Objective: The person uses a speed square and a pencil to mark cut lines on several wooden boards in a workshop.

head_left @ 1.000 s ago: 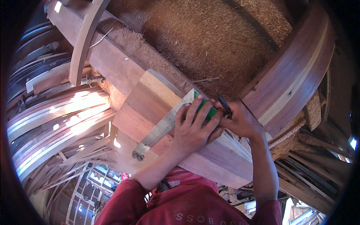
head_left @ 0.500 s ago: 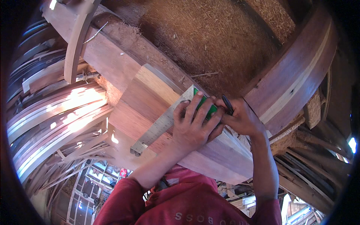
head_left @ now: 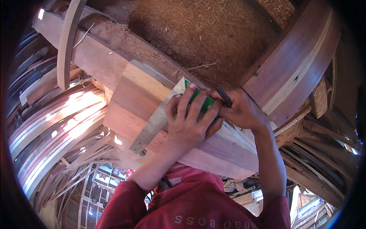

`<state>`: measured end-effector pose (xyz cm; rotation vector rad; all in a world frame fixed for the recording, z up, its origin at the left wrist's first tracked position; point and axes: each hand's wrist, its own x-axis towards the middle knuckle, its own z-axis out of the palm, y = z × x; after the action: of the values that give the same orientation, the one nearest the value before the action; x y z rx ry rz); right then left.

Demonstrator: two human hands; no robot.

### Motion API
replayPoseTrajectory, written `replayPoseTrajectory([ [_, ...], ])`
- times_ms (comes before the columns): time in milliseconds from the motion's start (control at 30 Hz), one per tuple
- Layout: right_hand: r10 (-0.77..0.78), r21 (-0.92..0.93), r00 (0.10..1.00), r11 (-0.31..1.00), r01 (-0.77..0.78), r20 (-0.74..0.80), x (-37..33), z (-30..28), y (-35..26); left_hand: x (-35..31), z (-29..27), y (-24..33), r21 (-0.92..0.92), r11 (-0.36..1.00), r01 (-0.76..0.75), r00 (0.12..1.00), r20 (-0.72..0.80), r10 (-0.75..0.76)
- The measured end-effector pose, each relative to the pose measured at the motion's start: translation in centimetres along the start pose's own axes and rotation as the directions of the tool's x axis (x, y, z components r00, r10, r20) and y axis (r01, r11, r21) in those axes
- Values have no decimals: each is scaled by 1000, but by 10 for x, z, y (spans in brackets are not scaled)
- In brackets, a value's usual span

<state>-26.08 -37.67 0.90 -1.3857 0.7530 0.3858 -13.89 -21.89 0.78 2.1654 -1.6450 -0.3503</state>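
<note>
A wide panel of joined wood strips [head_left: 143, 89] in brown, tan and pinkish tones lies in front of me. Across it rests a try square with a steel blade [head_left: 154, 128] and a green stock [head_left: 206, 105]. My left hand [head_left: 192, 122] presses the square onto the panel, its fingers bent over the stock and part of the blade. Close beside it, at the stock's right end, is my right hand [head_left: 244, 108], closed around a black pen [head_left: 223, 96]. The pen's lower end is hidden by the fingers.
Under the panel runs a long thick plank [head_left: 99, 61], with a curved wood strip [head_left: 68, 49] at its far left. A broad board [head_left: 293, 72] stretches along the right. Sawdust and shavings [head_left: 198, 34] cover the area beyond. Stacked timber strips [head_left: 61, 118] fill the left side.
The whole scene has shifted slightly left and up in the picture. Both hands keep their places at the square, and the pen stays in my right hand.
</note>
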Motion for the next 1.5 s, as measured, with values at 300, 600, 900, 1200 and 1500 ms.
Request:
replayPoseTrajectory([
  [300, 26, 39, 999, 999, -27, 40, 0, -2, -1, 0, 0, -2, 17, 1000, -16, 1000, 11, 16],
  [600, 44, 124, 999, 991, -47, 27, 0, 0, -6, 0, 0, 0, 8, 1000, 13, 1000, 24, -13],
  [900, -13, 52, 1000, 999, 13, -7, 2, 3, 4, -1, 1, -2, -7, 1000, 1, 1000, 8, -1],
  [1200, 6, 14, 999, 1000, -6, -49, -1, 3, -7, 3, -2, 2, -1, 1000, 29, 999, 16, -29],
  [1500, -267, 45, 713, 921, 386, -648, -36, 4, -73, 1, 0, -1, -17, 1000, 6, 1000, -13, -6],
])
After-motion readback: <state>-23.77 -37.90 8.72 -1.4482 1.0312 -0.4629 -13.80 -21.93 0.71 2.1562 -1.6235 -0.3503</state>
